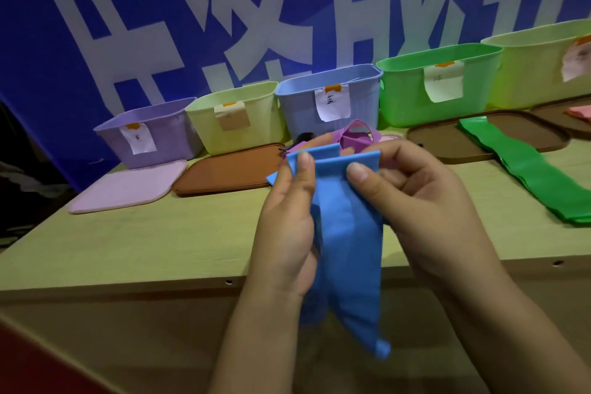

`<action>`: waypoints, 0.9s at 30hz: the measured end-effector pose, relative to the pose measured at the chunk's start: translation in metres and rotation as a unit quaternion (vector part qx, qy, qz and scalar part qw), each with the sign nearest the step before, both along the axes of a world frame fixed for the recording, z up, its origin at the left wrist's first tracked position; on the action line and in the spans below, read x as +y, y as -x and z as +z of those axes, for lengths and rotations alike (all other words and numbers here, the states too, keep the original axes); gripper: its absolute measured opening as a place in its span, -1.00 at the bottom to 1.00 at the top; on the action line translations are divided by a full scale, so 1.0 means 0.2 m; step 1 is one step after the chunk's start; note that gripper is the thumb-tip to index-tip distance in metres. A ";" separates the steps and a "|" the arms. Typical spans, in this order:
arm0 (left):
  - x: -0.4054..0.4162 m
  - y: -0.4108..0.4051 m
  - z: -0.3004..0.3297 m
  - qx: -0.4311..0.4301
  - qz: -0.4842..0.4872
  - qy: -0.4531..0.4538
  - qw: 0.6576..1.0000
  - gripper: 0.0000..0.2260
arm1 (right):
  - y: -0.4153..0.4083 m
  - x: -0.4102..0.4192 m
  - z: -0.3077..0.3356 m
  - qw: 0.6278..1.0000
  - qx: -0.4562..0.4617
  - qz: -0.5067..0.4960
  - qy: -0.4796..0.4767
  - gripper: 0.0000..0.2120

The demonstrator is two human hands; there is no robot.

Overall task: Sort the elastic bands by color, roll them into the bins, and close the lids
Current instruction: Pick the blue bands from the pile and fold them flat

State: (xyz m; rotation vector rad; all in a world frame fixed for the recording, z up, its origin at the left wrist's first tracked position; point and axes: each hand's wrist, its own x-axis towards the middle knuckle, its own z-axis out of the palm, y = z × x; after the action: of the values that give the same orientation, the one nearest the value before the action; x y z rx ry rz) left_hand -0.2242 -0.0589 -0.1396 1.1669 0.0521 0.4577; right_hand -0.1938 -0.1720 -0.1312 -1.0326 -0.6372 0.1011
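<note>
At ten o'clock, a pink lid [128, 188] and brown lid [228, 169] lie before open bins. Centre, the left hand [287, 227] and right hand [425, 201] pinch the blue band [347, 243], hiding a purple band [358, 137]. A green band [527, 169] lies at two o'clock.

Wall: a blue banner [38, 41] hung behind the tabletop, printed with large white characters [134, 51], cut off at the top edge.
Tabletop: pale wood-grain board [128, 243], lit unevenly, with a yellowish cast.
Front edge: a darker band ran along it, with two small holes [228, 282] showing.
Left side: dark, details too dim to tell.
Lower left corner: a red surface [28, 368], blurred.
Light: dim, bluish on the banner.
</note>
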 end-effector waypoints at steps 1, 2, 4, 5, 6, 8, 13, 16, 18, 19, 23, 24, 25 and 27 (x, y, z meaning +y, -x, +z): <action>-0.01 0.00 0.00 -0.005 -0.010 -0.006 1.000 -0.77 | 0.00 0.01 -0.01 1.000 -0.010 -0.008 0.007 -0.87; -0.01 0.01 0.00 -0.011 -0.022 -0.010 1.000 -0.76 | 0.00 0.01 -0.02 0.999 -0.022 -0.019 0.013 -0.89; -0.02 0.02 0.00 -0.025 -0.046 -0.008 0.999 -0.73 | 0.00 0.02 -0.03 0.998 -0.034 -0.047 0.018 -0.93; -0.02 0.03 0.00 -0.034 -0.060 -0.003 0.998 -0.73 | 0.00 0.02 -0.03 0.998 -0.033 -0.056 0.014 -0.94; -0.02 0.04 0.00 -0.043 -0.073 0.004 0.996 -0.72 | 0.00 0.02 -0.03 0.998 -0.029 -0.063 0.007 -0.95; -0.02 0.05 0.00 -0.061 -0.106 0.012 0.992 -0.71 | 0.00 0.02 -0.03 0.997 -0.033 -0.071 0.003 -0.98; -0.02 0.05 -0.02 -0.073 -0.180 0.052 0.980 -0.62 | 0.00 0.02 -0.03 0.995 -0.050 -0.091 0.005 -0.98; -0.02 0.04 -0.02 -0.071 -0.213 0.077 0.972 -0.55 | 0.01 0.03 -0.03 0.993 -0.049 -0.109 -0.007 -0.92; -0.03 0.03 -0.02 -0.079 -0.228 0.075 0.967 -0.52 | 0.00 0.03 -0.03 0.993 -0.040 -0.114 -0.016 -0.90; -0.04 0.02 -0.02 -0.085 -0.234 0.072 0.966 -0.51 | 0.00 0.03 -0.04 0.993 -0.039 -0.115 -0.017 -0.89; -0.04 0.02 -0.03 -0.094 -0.252 0.073 0.960 -0.48 | -0.01 0.03 -0.05 0.992 -0.036 -0.117 -0.013 -0.90; -0.04 0.02 -0.03 -0.096 -0.252 0.072 0.960 -0.47 | -0.01 0.03 -0.05 0.992 -0.033 -0.119 -0.011 -0.91; -0.04 0.02 -0.03 -0.098 -0.249 0.069 0.961 -0.47 | -0.01 0.03 -0.05 0.992 -0.030 -0.118 -0.011 -0.92; -0.04 0.02 -0.03 -0.109 -0.236 0.045 0.965 -0.48 | -0.01 0.03 -0.05 0.993 -0.027 -0.113 -0.013 -0.93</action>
State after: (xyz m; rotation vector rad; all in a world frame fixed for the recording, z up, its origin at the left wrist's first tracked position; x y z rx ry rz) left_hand -0.2274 -0.0673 -0.1463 0.9921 -0.3867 0.1562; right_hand -0.1921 -0.1650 -0.1407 -1.0781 -0.5647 -0.1332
